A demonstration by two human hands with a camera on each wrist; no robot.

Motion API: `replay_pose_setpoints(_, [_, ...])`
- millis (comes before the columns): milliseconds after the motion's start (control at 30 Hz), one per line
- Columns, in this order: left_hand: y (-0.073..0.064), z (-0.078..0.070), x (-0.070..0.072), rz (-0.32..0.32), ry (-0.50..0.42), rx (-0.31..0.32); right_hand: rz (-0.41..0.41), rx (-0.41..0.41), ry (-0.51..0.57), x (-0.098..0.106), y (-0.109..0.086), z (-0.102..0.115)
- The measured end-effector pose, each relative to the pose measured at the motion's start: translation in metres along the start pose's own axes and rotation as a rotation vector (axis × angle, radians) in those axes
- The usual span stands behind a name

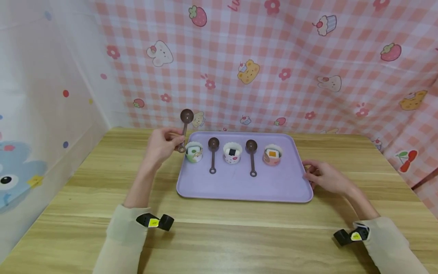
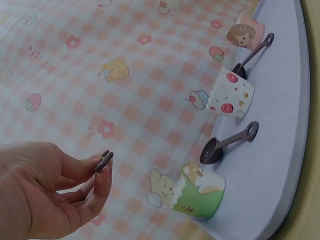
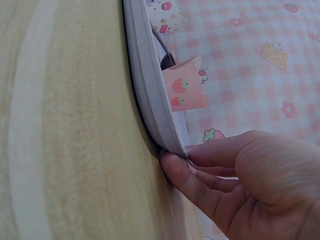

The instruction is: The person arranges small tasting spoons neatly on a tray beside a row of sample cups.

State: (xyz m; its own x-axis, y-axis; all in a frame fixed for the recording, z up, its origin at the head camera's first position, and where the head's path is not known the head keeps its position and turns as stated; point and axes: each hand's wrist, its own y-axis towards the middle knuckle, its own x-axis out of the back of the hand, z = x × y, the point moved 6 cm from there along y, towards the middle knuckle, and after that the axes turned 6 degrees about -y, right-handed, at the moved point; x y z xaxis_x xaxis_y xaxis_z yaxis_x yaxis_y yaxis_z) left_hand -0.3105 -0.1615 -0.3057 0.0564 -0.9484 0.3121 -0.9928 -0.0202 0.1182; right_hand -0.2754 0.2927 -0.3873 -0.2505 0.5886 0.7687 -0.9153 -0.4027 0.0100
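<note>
My left hand (image 1: 161, 146) pinches a brown measuring spoon (image 1: 186, 116) by its handle, bowl upward, beside the left edge of a lilac tray (image 1: 227, 189). Only the handle's end shows between thumb and fingertips in the left wrist view. At the tray's right edge, my right hand (image 1: 326, 177) grips the rim between thumb and fingers. Three paper cups stand in a row on the tray: green (image 1: 195, 156), white patterned (image 1: 232, 157) and pink (image 1: 272, 160). Each holds a small white block with a different top. Between the cups lie two more brown spoons, one left (image 1: 213, 144) and one right (image 1: 252, 146).
The tray sits toward the back of a wooden table (image 1: 219, 236). Behind it hangs a pink checked curtain (image 1: 219, 68), close to the tray's far edge. A pale printed curtain (image 1: 37, 95) runs along the left side.
</note>
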Motion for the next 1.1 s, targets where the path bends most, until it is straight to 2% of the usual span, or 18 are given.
replay_pose_setpoints(567, [0.001,-0.01,-0.022,0.02,-0.039,0.008,0.003,-0.008,-0.007,0.0,0.0,0.0])
replay_pose_setpoints(733, [-0.001,-0.018,-0.03,0.022,-0.065,-0.014,0.007,-0.008,0.002,0.0,0.0,-0.001])
replay_pose_setpoints(967, [0.001,-0.022,-0.04,0.027,-0.034,-0.03,0.003,-0.005,0.008,0.0,0.001,-0.001])
replay_pose_setpoints(1100, [0.003,-0.023,-0.048,0.035,-0.056,-0.017,0.002,0.004,0.004,0.0,0.0,-0.001])
